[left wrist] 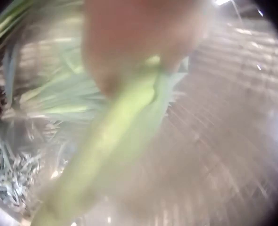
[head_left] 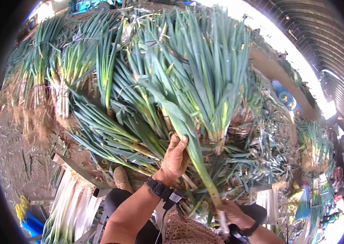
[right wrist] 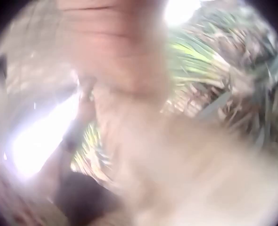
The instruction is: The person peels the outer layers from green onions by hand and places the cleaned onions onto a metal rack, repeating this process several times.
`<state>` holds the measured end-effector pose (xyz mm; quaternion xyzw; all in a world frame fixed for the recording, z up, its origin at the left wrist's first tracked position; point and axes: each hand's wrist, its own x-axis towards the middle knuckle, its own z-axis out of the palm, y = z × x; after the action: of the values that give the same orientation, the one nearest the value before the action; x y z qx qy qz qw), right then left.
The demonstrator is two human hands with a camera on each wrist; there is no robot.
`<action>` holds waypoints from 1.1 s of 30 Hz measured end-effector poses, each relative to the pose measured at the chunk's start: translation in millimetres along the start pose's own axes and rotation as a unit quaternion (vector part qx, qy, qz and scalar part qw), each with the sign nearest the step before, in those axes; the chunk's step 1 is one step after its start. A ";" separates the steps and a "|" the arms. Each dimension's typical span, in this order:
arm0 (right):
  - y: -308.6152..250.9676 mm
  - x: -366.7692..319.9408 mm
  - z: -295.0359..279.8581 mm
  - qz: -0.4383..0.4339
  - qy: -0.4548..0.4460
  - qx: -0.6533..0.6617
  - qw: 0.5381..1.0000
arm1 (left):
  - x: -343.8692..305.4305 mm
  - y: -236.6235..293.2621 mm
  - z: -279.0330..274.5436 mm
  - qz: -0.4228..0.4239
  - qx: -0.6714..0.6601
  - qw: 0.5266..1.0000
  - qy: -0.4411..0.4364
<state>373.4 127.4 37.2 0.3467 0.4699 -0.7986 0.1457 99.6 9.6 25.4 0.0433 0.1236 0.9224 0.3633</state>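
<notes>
A long green onion (head_left: 199, 160) slants across the middle of the head view, its leaves up and left, its pale root end low by the lap. My left hand (head_left: 175, 158) grips it partway up, thumb lying along the stalk. Around the pale lower end is my right hand (head_left: 233, 213), its fingers partly hidden by the stalk and blurred in the right wrist view. In the left wrist view the green stalk (left wrist: 99, 146) runs down from the blurred left hand (left wrist: 139, 37). Untrimmed green onions (head_left: 103, 126) lie heaped just beyond the hands.
Tied bunches of green onions (head_left: 38, 61) stand at the back left. A rack of cleaned white green onions (head_left: 72, 199) is by the left knee, and another white bundle (head_left: 267, 203) on the right. Leaf scraps (head_left: 269, 154) litter the ground. A shoe (head_left: 121, 178) shows at the left.
</notes>
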 end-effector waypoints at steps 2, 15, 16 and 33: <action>2.9 19.6 29.0 -0.078 0.000 -0.110 0.991 | -2.6 2.3 12.4 0.025 0.025 0.999 0.018; -14.6 82.7 100.5 -0.309 0.257 -0.418 0.815 | 4.5 53.1 -32.3 0.154 0.220 0.948 0.169; 8.4 85.6 71.2 -0.263 0.239 -0.432 0.829 | 7.5 66.2 -30.2 0.155 0.179 0.960 0.151; -76.8 140.1 132.5 -0.299 -0.080 -0.306 0.900 | -2.7 88.6 -2.2 -0.068 -0.014 0.993 -0.097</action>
<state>174.8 67.2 32.4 0.0628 0.7596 -0.6463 0.0360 42.8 -55.2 46.3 0.1189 0.0770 0.8885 0.4364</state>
